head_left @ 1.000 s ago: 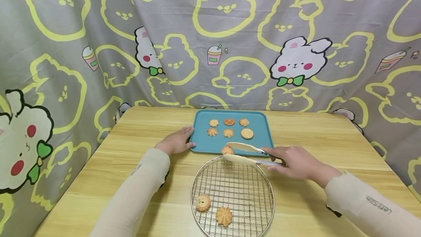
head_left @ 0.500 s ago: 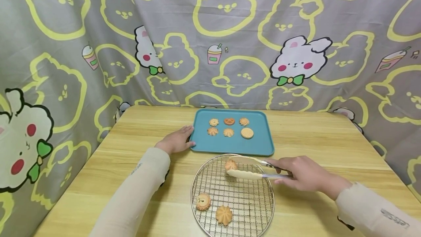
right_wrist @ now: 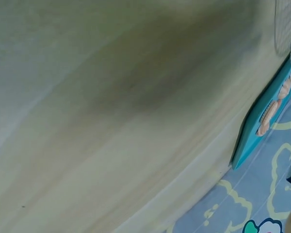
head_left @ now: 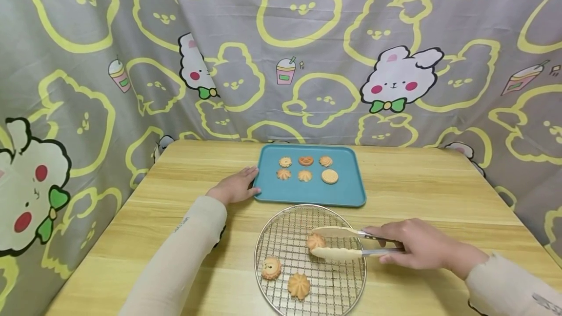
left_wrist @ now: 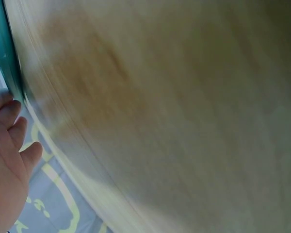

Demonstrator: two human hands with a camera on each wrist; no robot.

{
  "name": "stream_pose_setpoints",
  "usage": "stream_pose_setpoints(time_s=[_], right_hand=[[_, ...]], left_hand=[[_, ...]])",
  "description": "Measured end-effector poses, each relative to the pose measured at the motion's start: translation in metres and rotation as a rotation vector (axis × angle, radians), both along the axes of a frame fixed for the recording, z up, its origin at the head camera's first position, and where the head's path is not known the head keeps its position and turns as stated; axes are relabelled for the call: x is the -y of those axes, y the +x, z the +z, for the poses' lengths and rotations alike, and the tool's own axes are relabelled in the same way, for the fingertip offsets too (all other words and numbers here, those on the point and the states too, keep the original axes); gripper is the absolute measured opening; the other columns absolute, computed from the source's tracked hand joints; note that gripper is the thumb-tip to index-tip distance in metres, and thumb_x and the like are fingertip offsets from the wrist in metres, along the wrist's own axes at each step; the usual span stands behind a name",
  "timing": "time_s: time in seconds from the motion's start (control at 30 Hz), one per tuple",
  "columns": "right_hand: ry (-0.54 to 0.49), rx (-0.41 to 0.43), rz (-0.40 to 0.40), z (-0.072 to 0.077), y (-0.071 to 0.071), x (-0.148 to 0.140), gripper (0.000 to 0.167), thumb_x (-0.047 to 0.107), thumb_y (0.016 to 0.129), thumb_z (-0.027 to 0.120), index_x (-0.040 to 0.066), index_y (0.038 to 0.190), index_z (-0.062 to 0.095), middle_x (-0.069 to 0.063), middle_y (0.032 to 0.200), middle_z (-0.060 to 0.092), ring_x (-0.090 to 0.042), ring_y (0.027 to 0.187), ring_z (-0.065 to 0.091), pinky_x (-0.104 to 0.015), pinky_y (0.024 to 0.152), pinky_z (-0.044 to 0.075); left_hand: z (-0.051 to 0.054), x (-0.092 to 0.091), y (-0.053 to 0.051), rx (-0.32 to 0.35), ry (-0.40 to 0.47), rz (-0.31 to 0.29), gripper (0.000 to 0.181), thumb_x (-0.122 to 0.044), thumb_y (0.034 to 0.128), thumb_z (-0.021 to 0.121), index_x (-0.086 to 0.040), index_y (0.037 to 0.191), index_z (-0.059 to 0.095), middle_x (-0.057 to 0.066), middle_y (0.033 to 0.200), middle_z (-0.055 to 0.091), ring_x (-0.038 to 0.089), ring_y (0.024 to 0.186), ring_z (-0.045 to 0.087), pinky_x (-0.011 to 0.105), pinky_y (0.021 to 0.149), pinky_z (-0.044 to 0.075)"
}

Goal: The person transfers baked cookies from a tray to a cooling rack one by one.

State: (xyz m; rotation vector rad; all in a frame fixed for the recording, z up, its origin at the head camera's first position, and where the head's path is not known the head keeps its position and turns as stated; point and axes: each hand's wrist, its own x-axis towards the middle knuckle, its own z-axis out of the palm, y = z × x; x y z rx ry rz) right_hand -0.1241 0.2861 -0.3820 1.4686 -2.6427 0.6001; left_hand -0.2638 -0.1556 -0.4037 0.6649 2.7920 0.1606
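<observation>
In the head view my right hand grips a pair of tongs with pale tips and metal arms. Between the tips sits a flower-shaped cookie, over the round wire cooling rack; whether it touches the wires I cannot tell. A sandwich-like cookie and another flower-shaped cookie lie on the rack's near left part. My left hand rests with extended fingers against the left edge of a blue tray. Fingers touch that edge in the left wrist view.
Two rows of cookies lie on the tray, among them a pretzel-shaped cookie and a flat round cookie. Behind the wooden table hangs a grey patterned curtain. The rack stands just in front of the tray.
My right hand has carried the cookie in the tongs from the tray's front edge toward me and slightly right, over the rack. My left hand has stayed at the tray.
</observation>
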Motion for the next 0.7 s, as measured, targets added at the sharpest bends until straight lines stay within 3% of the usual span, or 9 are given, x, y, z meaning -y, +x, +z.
stream_pose_setpoints(time_s=[0.7], right_hand=[[-0.044, -0.073, 0.131, 0.000, 0.014, -0.008, 0.054, 0.030, 0.079, 0.079, 0.009, 0.127, 0.062, 0.022, 0.085, 0.053, 0.014, 0.058, 0.031, 0.000, 0.051, 0.025]], left_hand=[[0.006, -0.001, 0.003, 0.007, 0.002, 0.003, 0.073, -0.044, 0.0998, 0.045, -0.003, 0.152, 0.016, 0.012, 0.157, 0.014, 0.030, 0.143, 0.011, 0.043, 0.114, 0.017]])
